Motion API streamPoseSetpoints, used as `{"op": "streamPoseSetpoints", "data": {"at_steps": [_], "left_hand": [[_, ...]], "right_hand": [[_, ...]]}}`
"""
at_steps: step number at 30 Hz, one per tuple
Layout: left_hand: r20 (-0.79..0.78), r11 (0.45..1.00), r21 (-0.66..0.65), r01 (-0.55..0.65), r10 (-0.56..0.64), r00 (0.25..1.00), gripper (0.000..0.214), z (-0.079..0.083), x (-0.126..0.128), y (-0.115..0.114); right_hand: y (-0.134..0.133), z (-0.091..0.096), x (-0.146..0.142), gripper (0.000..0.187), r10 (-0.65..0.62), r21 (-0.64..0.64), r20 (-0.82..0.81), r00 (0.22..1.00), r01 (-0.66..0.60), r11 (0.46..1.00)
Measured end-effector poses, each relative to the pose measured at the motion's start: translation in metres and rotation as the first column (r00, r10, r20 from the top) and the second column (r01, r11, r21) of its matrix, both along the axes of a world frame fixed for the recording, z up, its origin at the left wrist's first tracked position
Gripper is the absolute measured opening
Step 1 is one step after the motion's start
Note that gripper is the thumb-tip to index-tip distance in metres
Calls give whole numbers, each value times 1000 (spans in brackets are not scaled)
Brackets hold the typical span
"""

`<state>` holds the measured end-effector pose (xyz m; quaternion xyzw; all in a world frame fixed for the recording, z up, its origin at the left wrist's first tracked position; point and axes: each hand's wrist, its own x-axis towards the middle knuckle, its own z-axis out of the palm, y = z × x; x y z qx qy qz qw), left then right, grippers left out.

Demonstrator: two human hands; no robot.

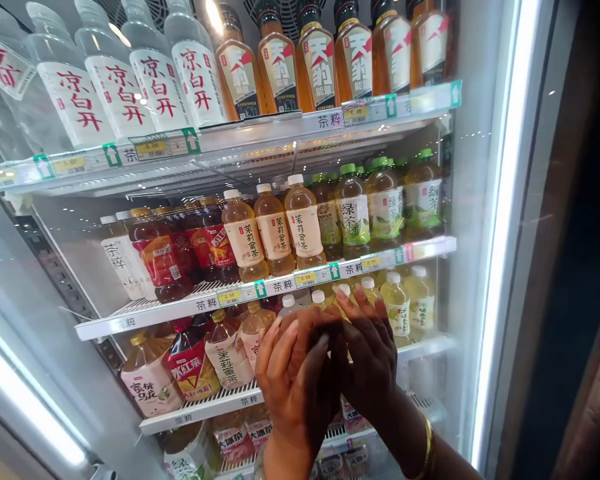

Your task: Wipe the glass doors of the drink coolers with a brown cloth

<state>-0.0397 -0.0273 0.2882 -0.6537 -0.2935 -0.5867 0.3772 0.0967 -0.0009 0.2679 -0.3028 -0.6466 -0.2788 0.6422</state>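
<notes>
Both my hands are raised in front of the third shelf (pixel 425 348) of an open drinks fridge. My left hand (pixel 293 380) has its fingers together and curled over the thumb side of my right hand; whatever lies under them is hidden. My right hand (pixel 373 353), with a gold bangle (pixel 427 448) at the wrist, stretches its fingers up towards white-capped pale yellow bottles (pixel 397 303) on that shelf. Its fingertips reach the caps just under the shelf rail above. To the left of my hands stand a jasmine tea bottle (pixel 225 353) and a red-labelled tea bottle (pixel 190 363).
The top shelf (pixel 260 130) carries clear water bottles (pixel 113 87) and amber bottles (pixel 315 60). The second shelf (pixel 280 287) holds red tea, jasmine tea (pixel 275 230) and green-capped green tea (pixel 385 200). More bottles sit lower down (pixel 230 443). The fridge's lit door frame (pixel 500 233) stands at the right.
</notes>
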Motion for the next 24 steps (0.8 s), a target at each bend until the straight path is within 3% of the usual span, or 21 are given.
{"op": "streamPoseSetpoints", "data": {"at_steps": [2,7,9,14,16,21,24], "left_hand": [[8,1000,-11,-8,8,1000,50,-2,-13,-3],[149,997,30,-74,68,986,68,26,-41,-6],[119,998,39,-58,53,992,64,20,-38,-5],[-34,1000,-10,-18,17,999,42,-19,-32,-8],[-15,999,-46,-21,20,1000,44,-17,-41,-11],[106,998,-32,-52,55,993,54,9,-61,-14],[75,998,-33,-55,57,996,39,-10,-49,-14]], "right_hand": [[-1,-8,-2,38,-8,-13,31,999,9,1000],[-4,-15,-8,46,-26,-30,44,999,27,999],[-4,-16,-7,48,-20,-40,50,999,22,999],[-5,-24,-6,48,-24,-33,80,997,27,999],[-6,-28,-6,50,-23,-34,94,995,26,999],[-6,-33,-9,48,-4,-23,84,996,6,1000],[-7,-36,-9,48,-1,-24,96,995,3,1000]]}}
